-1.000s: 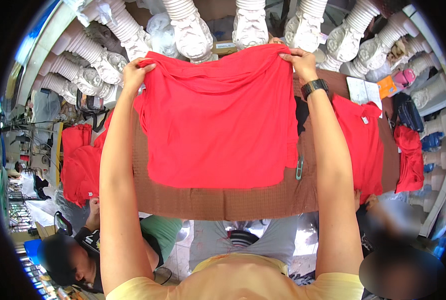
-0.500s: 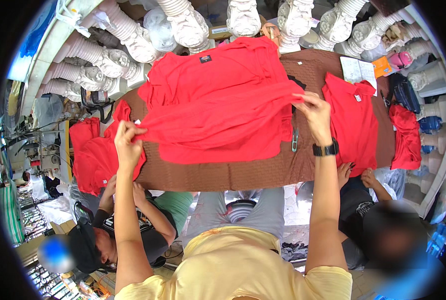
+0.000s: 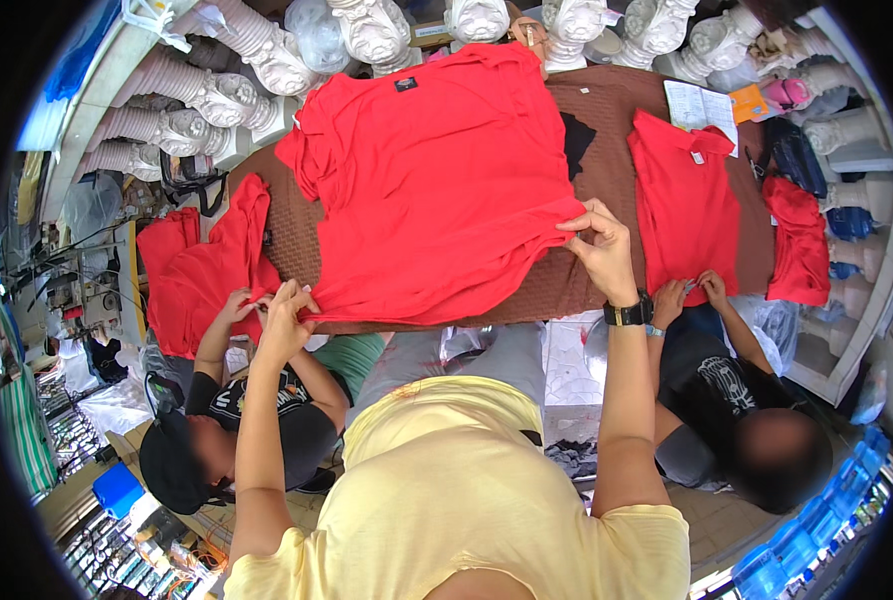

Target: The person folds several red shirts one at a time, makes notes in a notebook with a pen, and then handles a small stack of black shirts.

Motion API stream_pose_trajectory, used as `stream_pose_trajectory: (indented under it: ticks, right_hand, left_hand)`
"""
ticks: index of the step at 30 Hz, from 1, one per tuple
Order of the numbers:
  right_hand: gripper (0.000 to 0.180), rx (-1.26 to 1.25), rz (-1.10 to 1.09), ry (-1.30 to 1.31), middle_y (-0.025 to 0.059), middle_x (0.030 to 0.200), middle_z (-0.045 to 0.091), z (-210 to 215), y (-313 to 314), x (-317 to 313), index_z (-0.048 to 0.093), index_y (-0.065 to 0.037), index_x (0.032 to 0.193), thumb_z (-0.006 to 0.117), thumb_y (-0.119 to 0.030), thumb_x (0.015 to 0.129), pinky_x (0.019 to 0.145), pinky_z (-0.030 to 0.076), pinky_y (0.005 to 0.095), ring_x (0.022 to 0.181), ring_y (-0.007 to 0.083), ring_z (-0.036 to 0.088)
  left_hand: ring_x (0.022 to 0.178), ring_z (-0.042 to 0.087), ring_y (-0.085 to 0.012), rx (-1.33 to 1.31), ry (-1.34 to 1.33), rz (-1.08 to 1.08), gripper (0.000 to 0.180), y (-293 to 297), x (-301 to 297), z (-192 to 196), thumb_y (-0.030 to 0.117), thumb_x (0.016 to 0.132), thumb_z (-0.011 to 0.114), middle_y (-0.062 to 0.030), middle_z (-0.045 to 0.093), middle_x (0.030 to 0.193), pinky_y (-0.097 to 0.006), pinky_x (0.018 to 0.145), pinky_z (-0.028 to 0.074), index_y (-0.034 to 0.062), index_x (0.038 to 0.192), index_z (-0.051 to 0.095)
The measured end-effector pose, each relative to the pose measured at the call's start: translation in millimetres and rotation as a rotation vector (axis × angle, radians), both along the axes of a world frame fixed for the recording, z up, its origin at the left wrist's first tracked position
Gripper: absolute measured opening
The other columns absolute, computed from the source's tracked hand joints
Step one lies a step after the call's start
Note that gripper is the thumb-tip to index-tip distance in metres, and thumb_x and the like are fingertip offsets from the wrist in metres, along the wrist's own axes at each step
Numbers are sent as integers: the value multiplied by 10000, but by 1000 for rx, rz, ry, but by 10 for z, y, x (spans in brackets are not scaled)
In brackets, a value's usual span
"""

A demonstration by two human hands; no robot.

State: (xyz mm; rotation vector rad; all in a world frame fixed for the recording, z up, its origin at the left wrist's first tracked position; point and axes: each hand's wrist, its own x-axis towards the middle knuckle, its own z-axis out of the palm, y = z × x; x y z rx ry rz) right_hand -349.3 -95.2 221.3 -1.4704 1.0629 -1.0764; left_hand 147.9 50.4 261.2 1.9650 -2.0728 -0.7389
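Note:
A large red shirt [image 3: 436, 170] lies spread over a table with a brown textured cloth [image 3: 599, 105], its dark neck label at the far end. My left hand [image 3: 288, 318] pinches the near left corner of the shirt at the table's front edge. On the near right side, my right hand [image 3: 604, 250] grips the hem between thumb and fingers, just above the cloth. The fabric between my hands is drawn out, with soft folds close to the right hand. Part of a black cloth [image 3: 577, 147] shows from beside the shirt's right edge.
A person [image 3: 256, 400] at left handles another red garment [image 3: 206, 275]. At right a second person [image 3: 726, 370] touches a folded red shirt [image 3: 686, 205]. An open notebook [image 3: 701, 112] and white balusters [image 3: 376, 35] stand beyond. Another red garment [image 3: 798, 240] lies far right.
Both hands have come nearer to me and lower, still gripping the hem. The lifted, bunched front of the shirt is now pulled out flatter toward the table's near edge.

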Motion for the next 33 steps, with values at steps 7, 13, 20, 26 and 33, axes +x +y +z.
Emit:
stream_pose_trajectory:
  ticks: [7, 13, 20, 26, 33]
  right_hand:
    - [214, -47, -55, -301, 59, 971, 602, 688, 167, -41, 687, 18, 922, 691, 160, 763, 888, 452, 283, 966, 157, 584]
    - [236, -26, 25, -149, 92, 946, 638, 1834, 800, -348, 616, -5, 1078, 688, 34, 857, 862, 481, 305, 878, 162, 588]
    - [282, -605, 487, -425, 116, 875, 722, 2461, 564, -687, 698, -36, 930, 767, -306, 891, 689, 472, 367, 732, 171, 615]
    - [21, -437, 313, -424, 69, 905, 680, 2137, 265, -542, 701, -55, 847, 698, -72, 835, 701, 471, 301, 817, 209, 623]
    - [249, -313, -17, 557, 182, 953, 654, 556, -1650, 4, 716, 22, 1018, 678, 13, 772, 812, 514, 355, 904, 312, 663]
  left_hand:
    - [1044, 577, -348, -120, -152, -4, 347, 176, -188, 533, -111, 636, 604, -147, 609, 1000, -467, 1042, 431, 22, 936, 717]
    - [983, 647, -379, -554, -262, 240, 275, 633, -40, 1786, -88, 681, 582, -195, 653, 1027, -433, 911, 506, -28, 940, 654]
    - [955, 650, -317, -1261, -75, 354, 238, 991, 236, 2747, 189, 879, 606, -180, 666, 1065, -406, 864, 519, -29, 975, 593]
    - [1009, 624, -327, -1176, -81, 100, 341, 360, 207, 2534, 125, 857, 652, -190, 626, 1142, -405, 891, 509, 3, 1161, 558]
    - [1155, 547, -470, -301, -193, -83, 462, -1384, 140, 1147, -152, 783, 513, -224, 568, 1197, -468, 975, 472, -12, 1217, 589]
